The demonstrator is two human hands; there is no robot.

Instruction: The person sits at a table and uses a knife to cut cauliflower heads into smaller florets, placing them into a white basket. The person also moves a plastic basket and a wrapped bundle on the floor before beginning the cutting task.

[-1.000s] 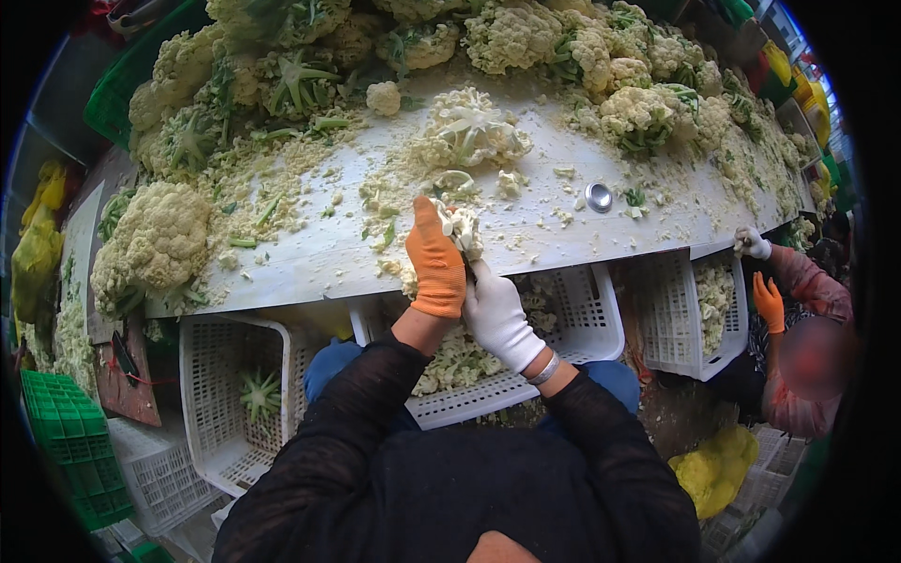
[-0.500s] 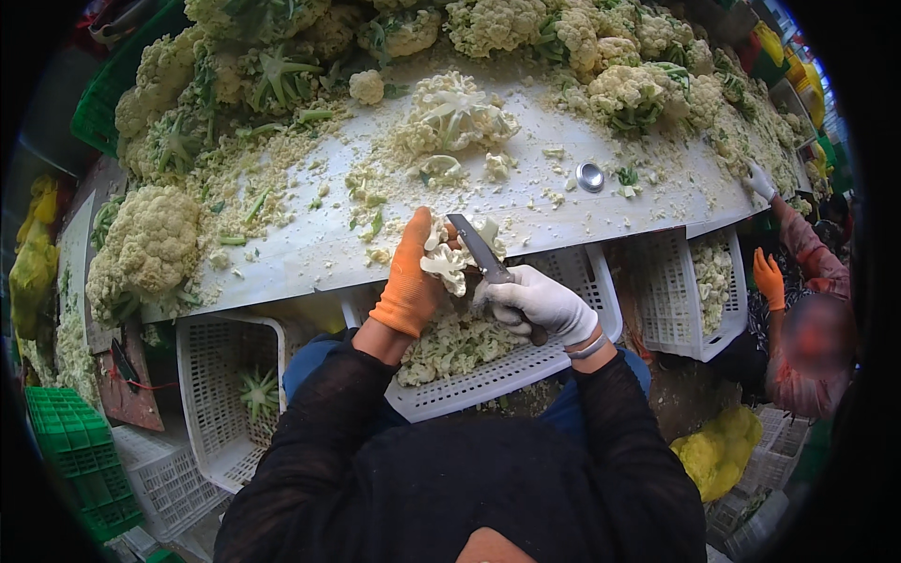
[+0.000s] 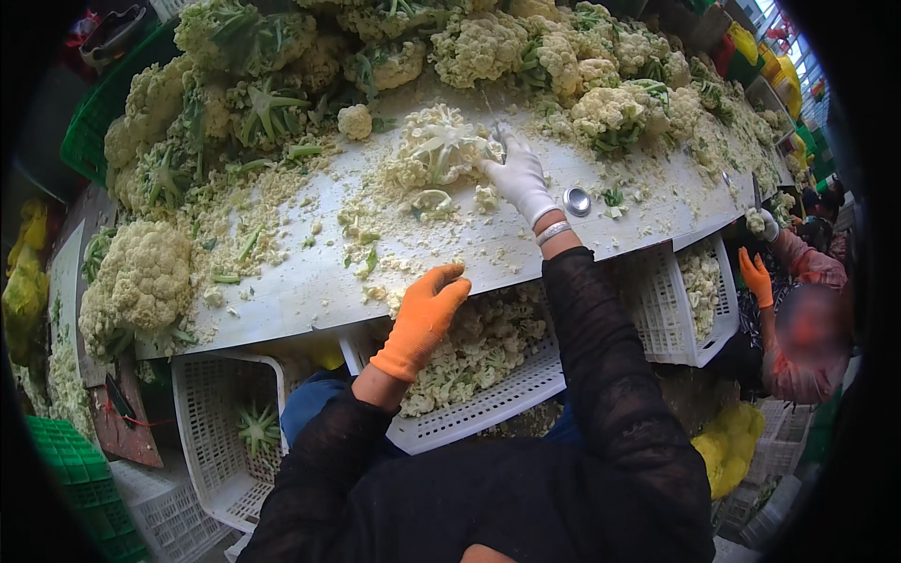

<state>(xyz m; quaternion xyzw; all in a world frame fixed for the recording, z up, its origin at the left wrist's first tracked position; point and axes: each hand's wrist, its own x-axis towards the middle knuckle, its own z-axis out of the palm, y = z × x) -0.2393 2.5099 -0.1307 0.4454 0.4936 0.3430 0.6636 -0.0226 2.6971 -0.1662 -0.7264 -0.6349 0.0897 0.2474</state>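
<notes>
My right hand [image 3: 522,176], in a white glove, reaches over the table to the right side of a cut cauliflower head [image 3: 441,145], which lies with its pale branching stem upward. Its fingers are closed round a knife, mostly hidden, with only a thin edge-on blade [image 3: 487,101] showing beyond them. In an orange glove, my left hand [image 3: 427,314] hovers over the near rim of the table and the crate, fingers curled together with nothing visible in them. Below it, a white slotted crate [image 3: 479,413] holds many cut cauliflower florets [image 3: 488,361].
Whole cauliflowers [image 3: 479,47] are heaped along the table's far side, and one large head [image 3: 136,281] sits at left. Crumbs and a round metal lid-like disc [image 3: 576,201] lie on the white table [image 3: 282,300]. Another white crate [image 3: 221,441] stands left; a co-worker's orange-gloved hand [image 3: 755,277] is at right.
My right hand has moved forward from the crate to the cut head, carrying the knife. The floret pieces are gone from my left hand, which has curled and stayed over the crate.
</notes>
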